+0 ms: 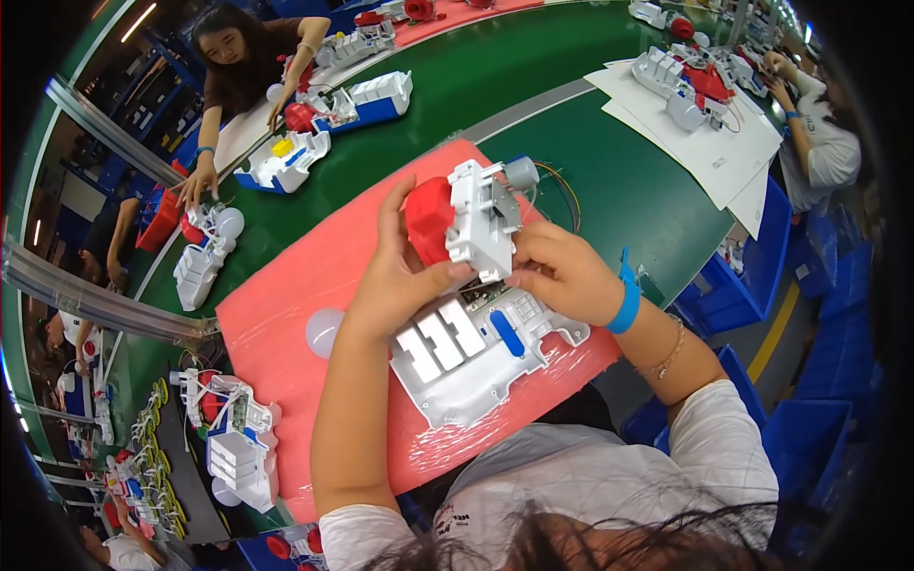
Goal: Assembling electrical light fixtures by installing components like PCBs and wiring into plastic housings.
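Observation:
My left hand (pixel 405 281) is wrapped round a motor unit raised above the mat. The unit has a red plastic part (pixel 430 221), a white housing (pixel 484 233) and a grey cylindrical motor (pixel 522 173) at its top right. Thin coloured wires (pixel 568 190) loop off behind it. At the housing's lower right side my right hand (pixel 568 278) has its fingers pinched together; what lies between the tips is hidden. Below both hands lies an open white plastic shell (pixel 443 392) with ribbed slots and a blue oblong piece (pixel 506 333). A translucent white dome (pixel 326 333) touches my left forearm.
A pink foam mat (pixel 286 314) covers the near green bench. Another white assembly (pixel 243 447) sits at its left edge. Beyond, the green conveyor (pixel 447 81) carries similar units. White sheets (pixel 700 157) lie far right; blue bins (pixel 752 257) stand beside the bench. Co-workers sit around.

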Motion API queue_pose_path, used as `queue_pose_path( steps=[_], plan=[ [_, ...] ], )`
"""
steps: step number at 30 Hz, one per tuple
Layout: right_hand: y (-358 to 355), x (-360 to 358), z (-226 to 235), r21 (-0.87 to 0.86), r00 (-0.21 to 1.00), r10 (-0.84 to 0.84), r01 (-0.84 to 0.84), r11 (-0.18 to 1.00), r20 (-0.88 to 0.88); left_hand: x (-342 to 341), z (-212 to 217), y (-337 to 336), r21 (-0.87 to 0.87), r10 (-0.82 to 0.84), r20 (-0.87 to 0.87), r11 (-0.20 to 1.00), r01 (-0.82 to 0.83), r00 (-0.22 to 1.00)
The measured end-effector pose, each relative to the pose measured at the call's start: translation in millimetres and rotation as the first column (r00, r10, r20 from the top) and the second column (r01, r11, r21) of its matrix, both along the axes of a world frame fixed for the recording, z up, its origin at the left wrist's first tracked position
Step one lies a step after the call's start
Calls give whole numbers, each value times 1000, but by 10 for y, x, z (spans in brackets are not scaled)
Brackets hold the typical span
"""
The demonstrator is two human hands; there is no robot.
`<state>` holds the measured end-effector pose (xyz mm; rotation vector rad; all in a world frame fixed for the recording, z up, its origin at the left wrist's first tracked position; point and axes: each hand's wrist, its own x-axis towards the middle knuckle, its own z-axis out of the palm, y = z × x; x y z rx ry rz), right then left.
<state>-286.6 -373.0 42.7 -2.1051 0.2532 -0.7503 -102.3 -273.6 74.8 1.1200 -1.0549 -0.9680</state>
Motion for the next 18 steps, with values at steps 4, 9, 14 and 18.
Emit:
queue_pose_path(
  steps=[4, 9, 14, 18],
  plan=[
    [28, -21, -36, -179, 995, -35, 18, 984, -93, -35, 31, -57, 77, 1, 8, 997, -2, 1000],
    [-75, -56, -81, -213, 996, 71, -81, 974, -54, -118, 60, -87, 89, 80, 236, 991, -103, 968],
    [8, -58, 27, 734, 970, 239, -197, 650, 49, -140, 40, -97, 129, 161, 47, 978, -166, 986],
    [-98, -109, 73, 760, 881, 383, -43, 648, -277, -159, -50, -108, 22, 153, 149, 987, -158, 977]
  ],
)
